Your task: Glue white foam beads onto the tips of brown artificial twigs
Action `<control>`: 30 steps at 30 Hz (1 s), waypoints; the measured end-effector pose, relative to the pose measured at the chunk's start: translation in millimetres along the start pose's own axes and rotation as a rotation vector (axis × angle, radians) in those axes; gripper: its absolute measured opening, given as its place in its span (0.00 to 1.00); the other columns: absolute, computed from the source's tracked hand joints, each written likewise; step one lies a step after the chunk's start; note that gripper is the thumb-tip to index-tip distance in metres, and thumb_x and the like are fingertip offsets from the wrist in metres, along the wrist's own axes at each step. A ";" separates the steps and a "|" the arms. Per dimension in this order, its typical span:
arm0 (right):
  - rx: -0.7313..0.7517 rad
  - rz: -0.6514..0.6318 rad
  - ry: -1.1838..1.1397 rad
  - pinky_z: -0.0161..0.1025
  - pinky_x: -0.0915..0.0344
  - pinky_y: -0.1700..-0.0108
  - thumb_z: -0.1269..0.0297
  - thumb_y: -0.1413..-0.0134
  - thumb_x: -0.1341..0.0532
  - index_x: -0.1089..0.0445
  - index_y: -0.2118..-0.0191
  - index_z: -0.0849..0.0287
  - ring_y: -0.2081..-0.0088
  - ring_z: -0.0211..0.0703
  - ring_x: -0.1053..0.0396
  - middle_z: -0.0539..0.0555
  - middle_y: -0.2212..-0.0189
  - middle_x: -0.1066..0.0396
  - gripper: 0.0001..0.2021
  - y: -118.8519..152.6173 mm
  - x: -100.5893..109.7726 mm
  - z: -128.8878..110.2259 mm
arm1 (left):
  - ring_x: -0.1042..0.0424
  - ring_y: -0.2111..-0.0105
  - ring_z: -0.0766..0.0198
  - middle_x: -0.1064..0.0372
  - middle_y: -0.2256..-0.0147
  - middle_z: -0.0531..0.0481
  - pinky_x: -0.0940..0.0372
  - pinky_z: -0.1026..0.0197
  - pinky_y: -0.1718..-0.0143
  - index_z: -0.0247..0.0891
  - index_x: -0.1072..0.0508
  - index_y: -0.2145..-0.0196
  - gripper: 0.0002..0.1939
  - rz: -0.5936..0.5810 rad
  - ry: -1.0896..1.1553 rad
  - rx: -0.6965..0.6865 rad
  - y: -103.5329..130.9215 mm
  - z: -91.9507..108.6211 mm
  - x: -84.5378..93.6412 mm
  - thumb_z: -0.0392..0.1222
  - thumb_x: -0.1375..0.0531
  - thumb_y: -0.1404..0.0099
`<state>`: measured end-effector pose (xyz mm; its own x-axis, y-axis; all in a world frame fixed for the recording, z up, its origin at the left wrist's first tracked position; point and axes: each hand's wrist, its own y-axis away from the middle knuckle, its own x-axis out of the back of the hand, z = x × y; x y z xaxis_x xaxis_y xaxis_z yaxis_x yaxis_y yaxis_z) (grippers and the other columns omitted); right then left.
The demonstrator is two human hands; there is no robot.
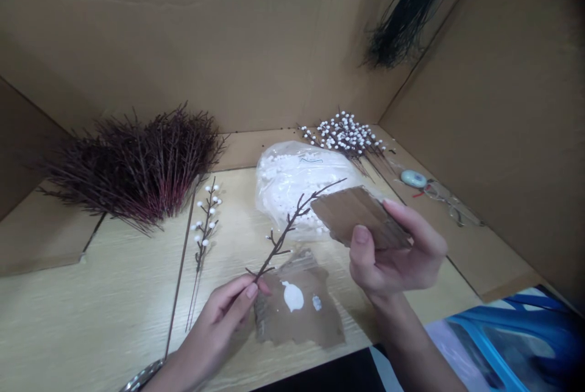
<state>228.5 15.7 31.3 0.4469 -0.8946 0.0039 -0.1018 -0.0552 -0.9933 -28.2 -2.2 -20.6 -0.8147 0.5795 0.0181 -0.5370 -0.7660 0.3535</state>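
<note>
My left hand pinches the lower end of a bare brown artificial twig, which slants up to the right. Between thumb and fingers, my right hand grips a small piece of cardboard, held up near the twig's tip. Below, a torn cardboard sheet lies on the table with a white blob of glue-like paste and a smaller smear. Behind the twig sits a clear plastic bag full of small white balls. To the left lies one twig with white berries.
A big bundle of bare dark twigs lies at the back left. White-berried twigs are piled at the back right. Dark thin strands hang above. Eyeglasses and a pale blue oval object lie right. Cardboard walls enclose the table.
</note>
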 end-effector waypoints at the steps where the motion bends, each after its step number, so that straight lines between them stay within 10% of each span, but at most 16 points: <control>1: -0.001 -0.006 0.000 0.37 0.25 0.68 0.75 0.52 0.33 0.30 0.40 0.63 0.65 0.44 0.25 0.55 0.61 0.23 0.30 0.1 0.7 0.1 | 0.50 0.76 0.65 0.53 0.77 0.59 0.56 0.62 0.74 0.37 0.26 0.58 0.25 0.003 0.003 -0.002 0.1 0.0 -0.1 0.63 0.47 0.28; 11: -0.036 0.212 0.034 0.38 0.30 0.74 0.67 0.52 0.31 0.26 0.44 0.59 0.69 0.44 0.29 0.55 0.63 0.27 0.27 -2.2 4.9 6.4 | 0.50 0.76 0.64 0.52 0.76 0.58 0.55 0.61 0.74 0.38 0.25 0.59 0.25 0.030 -0.051 0.003 1.3 2.2 0.7 0.63 0.47 0.28; 30: -0.075 0.046 0.036 0.41 0.26 0.65 0.73 0.54 0.33 0.29 0.41 0.62 0.61 0.48 0.25 0.57 0.57 0.24 0.30 -21.7 5.2 2.6 | 0.48 0.76 0.64 0.49 0.76 0.57 0.52 0.62 0.75 0.39 0.23 0.59 0.25 0.035 -0.119 -0.010 -0.7 2.7 0.8 0.63 0.47 0.29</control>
<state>235.3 13.4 52.6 0.4081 -0.9122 -0.0361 -0.1882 -0.0454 -0.9811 -27.9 -0.5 -18.3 -0.8015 0.5811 0.1414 -0.5114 -0.7886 0.3415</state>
